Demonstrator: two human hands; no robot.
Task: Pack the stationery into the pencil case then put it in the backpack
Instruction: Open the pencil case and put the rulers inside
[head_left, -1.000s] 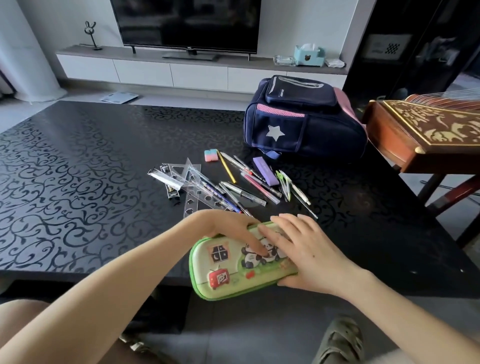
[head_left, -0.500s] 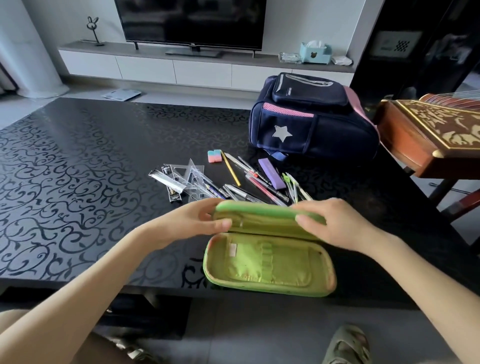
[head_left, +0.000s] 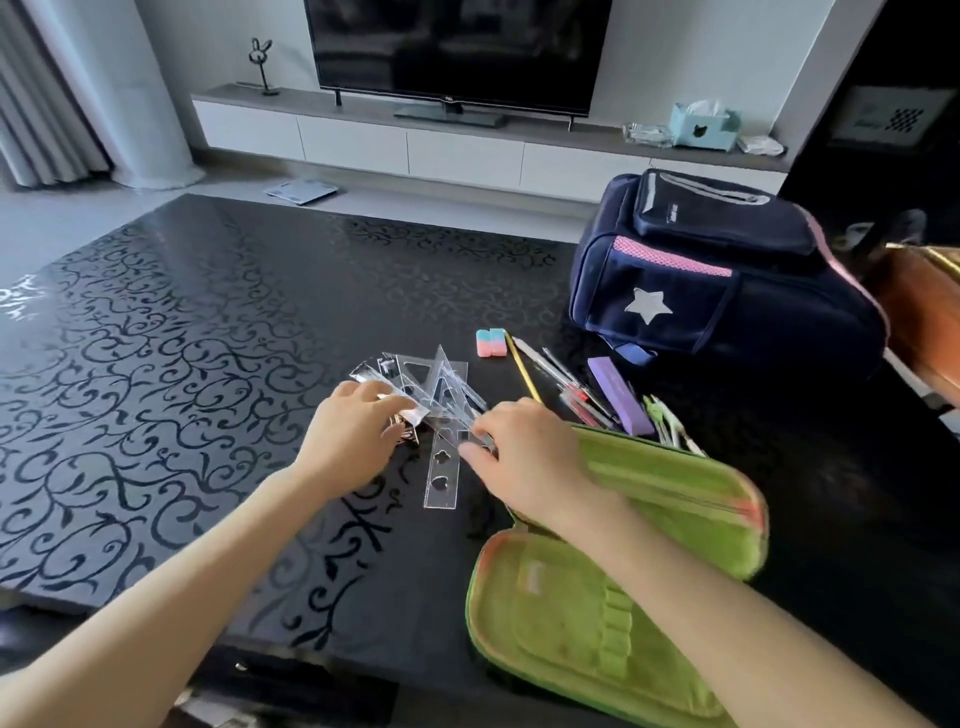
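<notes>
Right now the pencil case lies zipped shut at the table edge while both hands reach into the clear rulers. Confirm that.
Not quite. The head view shows the pencil case lying open at the table edge, its green lining exposed, not zipped shut. The rest holds: the left hand and right hand both reach into the clear rulers.

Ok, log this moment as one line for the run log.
pencil case: open, empty | left hand: on clear rulers | right hand: on rulers | pens: on table | backpack: closed
</notes>
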